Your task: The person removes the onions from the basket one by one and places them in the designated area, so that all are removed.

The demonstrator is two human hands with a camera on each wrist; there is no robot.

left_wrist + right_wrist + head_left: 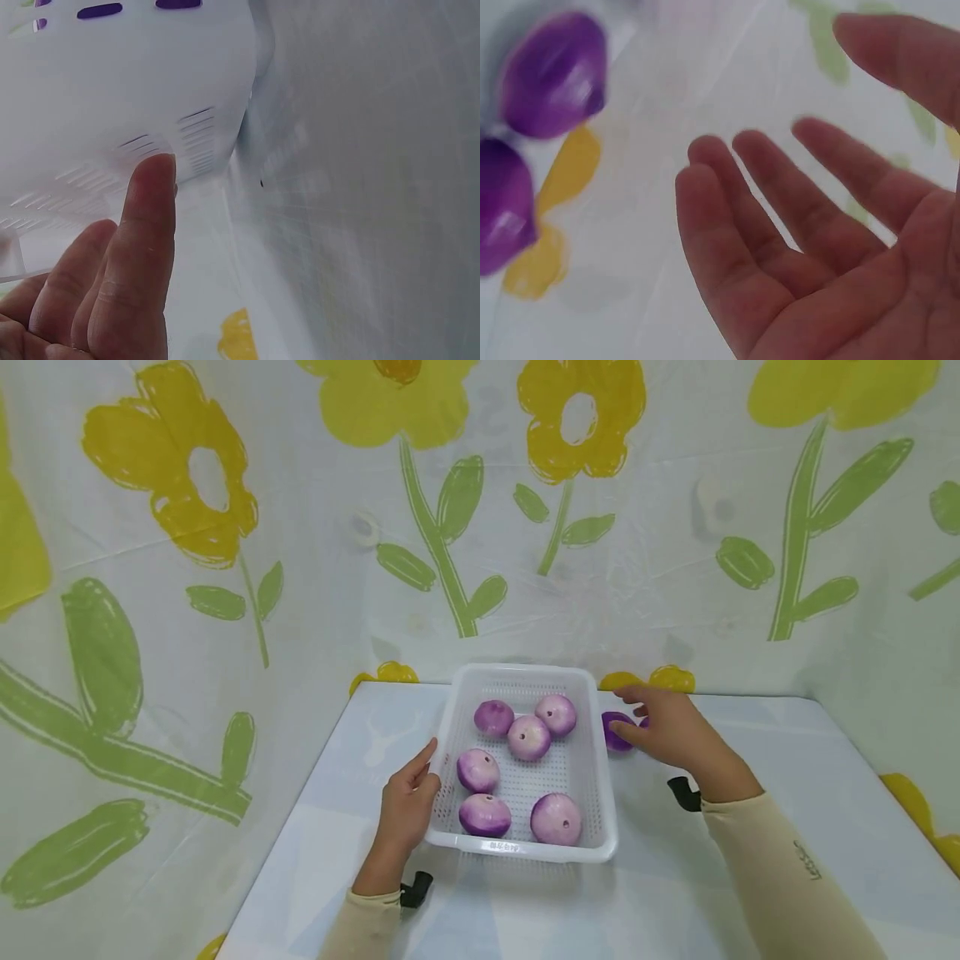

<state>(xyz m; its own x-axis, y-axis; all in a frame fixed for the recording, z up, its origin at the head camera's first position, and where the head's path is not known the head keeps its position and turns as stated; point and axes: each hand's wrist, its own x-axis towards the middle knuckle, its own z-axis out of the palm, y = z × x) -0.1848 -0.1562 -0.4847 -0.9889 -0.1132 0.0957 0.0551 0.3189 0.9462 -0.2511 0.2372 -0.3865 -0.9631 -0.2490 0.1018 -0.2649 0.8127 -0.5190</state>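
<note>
A white plastic basket with slotted walls holds several red onions, some pale and some deeper purple. At its left side is my left hand, with its fingertips at the outer wall. The left wrist view shows the fingers of that hand fairly straight against the basket wall; its thumb is mostly hidden. My right hand hovers just right of the basket, fingers spread and nothing in them. Beside and partly behind it are two purple onions, the nearer one and another largely covered in the head view.
The pale table has its back edge close to a curtain printed with yellow flowers and green leaves. Curtain also hangs along the left and right sides. A black strap piece sits at the right wrist.
</note>
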